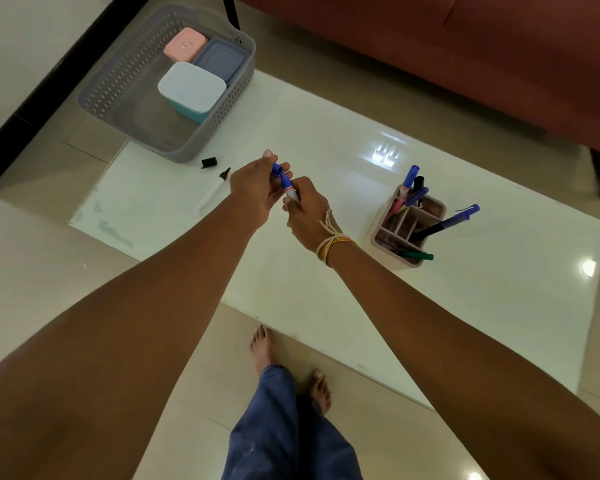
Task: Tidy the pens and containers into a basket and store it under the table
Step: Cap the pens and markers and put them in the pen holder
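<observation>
Above the white table, a little to the right of the grey basket, the left hand pinches a blue cap and the right hand grips the marker. The marker seems light, stiff and smooth, so holding the barrel near its middle is best. The basket is latticed plastic and holds three boxes with lids.

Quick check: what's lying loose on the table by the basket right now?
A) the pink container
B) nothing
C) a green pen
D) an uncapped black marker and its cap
D: the uncapped black marker lies beside its cap, just in front of the basket.
</observation>
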The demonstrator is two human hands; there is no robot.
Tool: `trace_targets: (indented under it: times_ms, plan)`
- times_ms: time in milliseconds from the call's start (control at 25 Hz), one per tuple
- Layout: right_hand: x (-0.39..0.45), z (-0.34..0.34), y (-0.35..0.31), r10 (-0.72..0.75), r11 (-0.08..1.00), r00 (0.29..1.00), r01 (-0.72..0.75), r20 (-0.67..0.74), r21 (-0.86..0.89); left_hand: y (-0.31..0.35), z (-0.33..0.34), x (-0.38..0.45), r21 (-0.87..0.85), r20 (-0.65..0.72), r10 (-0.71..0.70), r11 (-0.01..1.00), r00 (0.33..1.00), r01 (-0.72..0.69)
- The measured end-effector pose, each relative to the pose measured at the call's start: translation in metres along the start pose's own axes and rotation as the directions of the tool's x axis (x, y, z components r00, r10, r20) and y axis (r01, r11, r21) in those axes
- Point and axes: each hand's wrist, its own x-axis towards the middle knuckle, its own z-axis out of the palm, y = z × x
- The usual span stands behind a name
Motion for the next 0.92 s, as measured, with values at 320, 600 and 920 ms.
trace_targets:
  times_ms: [320, 600, 920]
  plan:
    - [-0.021, -0.026, 0.000, 0.064, 0.998, 0.994, -0.064, -0.087, -0.007, -0.035, -0.019, -0.029, 0.131, 0.293, 0.160, 0.970, 0.943, -0.205]
    - [-0.039, -0.050, 0.007, 0.339, 0.784, 0.936, -0.334, 0.091, 0.523, -0.052, 0.000, -0.041, 0.314, 0.422, 0.141, 0.904, 0.896, -0.290]
    - [-0.056, -0.121, 0.066, 0.197, 0.979, 0.700, -0.109, -0.686, 0.170, -0.211, -0.046, 0.043, 0.773, 0.331, -0.174, 0.614, 0.927, -0.161]
